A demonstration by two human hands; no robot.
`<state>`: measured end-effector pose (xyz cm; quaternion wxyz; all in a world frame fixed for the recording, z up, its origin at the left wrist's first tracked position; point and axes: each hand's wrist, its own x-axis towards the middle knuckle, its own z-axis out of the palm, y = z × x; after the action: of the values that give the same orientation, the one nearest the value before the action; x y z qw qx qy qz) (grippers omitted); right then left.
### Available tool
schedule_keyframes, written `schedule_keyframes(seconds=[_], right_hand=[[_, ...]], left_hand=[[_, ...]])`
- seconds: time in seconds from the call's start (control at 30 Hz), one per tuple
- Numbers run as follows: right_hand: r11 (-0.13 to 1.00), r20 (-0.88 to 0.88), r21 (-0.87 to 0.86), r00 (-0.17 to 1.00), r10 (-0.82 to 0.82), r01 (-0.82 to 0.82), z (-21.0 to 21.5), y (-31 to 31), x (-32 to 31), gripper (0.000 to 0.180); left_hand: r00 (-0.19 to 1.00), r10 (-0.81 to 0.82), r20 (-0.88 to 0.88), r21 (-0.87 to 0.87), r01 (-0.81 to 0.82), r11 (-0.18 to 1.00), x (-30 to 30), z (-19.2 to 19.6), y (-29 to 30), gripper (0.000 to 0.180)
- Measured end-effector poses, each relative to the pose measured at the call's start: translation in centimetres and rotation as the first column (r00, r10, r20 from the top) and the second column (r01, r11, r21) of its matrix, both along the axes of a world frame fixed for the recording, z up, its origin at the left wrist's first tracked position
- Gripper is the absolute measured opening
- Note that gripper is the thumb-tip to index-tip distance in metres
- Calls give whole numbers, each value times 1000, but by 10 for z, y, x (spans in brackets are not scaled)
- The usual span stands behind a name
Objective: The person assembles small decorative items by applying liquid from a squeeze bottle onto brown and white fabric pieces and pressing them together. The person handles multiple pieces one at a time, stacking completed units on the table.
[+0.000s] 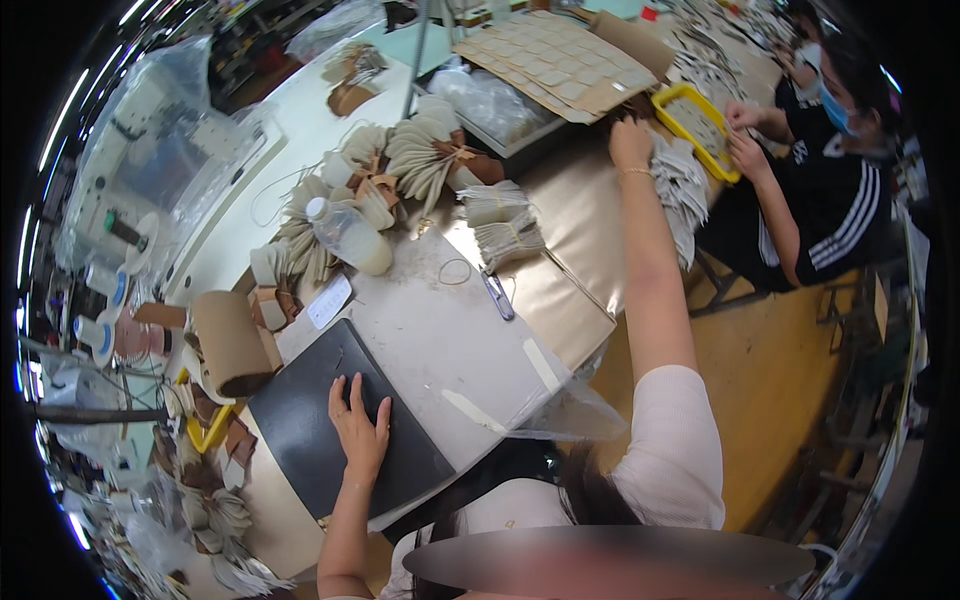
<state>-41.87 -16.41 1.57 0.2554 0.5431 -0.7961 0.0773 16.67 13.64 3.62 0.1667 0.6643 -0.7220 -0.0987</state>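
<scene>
Left grip [362, 425] lies flat and released on a black board [295, 430], right grip [630, 145] stretched to the desk's far right

Fingers spread and holding nothing, the left grip rests on the board, which lies at the near edge of the desk [575, 215]. The right grip, a thin band at its wrist, is down at the left side of a pile of pale grey pieces [682, 185] by the desk's right edge; its fingertips are hidden, so whether it grasps anything cannot be told. Just beyond it sits a brown cardboard sheet [560, 65] bearing rows of pale pieces. Just right of the pile, a co-worker's hands [748, 157] are at a yellow tray [689, 134].

Between the two grips, purple-handled snips [498, 298] and a loose band [455, 271] lie near a grey sheet's right edge, with stacked pale bundles [505, 225] just beyond. Farther toward the desk's left edge, a capped, translucent bottle [350, 238] leans among fanned pale pieces [425, 155]. A white card [330, 302] lies near the board's far corner, and a cardboard tube [232, 345] sits beside its left side.
</scene>
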Motion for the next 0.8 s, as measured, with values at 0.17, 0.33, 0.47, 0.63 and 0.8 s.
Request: schedule_keyframes(seconds=[0.17,0.33,0.47,0.63,0.8], right_hand=[[999,237,-28,971,44,-38,12,7,-3,27],[950,811,-310,512,284,-37,41,68,23,41],[916,907,-401,-148,394,-24,69,137,72,36],[909,880,-366,-391,269,-198,98,207,163,34],[847,973,-229,-81,216,-479,123,246,270,35]], left_hand=[[984,-115,133,-136,133,982,3,-12,-2,52],[989,-106,101,-127,119,985,4,-11,-2,51],[994,-107,28,-168,110,980,1,-7,-3,57],[928,-178,-329,-177,125,976,-39,22,4,70],[713,-224,-664,-158,159,975,-92,61,3,78]])
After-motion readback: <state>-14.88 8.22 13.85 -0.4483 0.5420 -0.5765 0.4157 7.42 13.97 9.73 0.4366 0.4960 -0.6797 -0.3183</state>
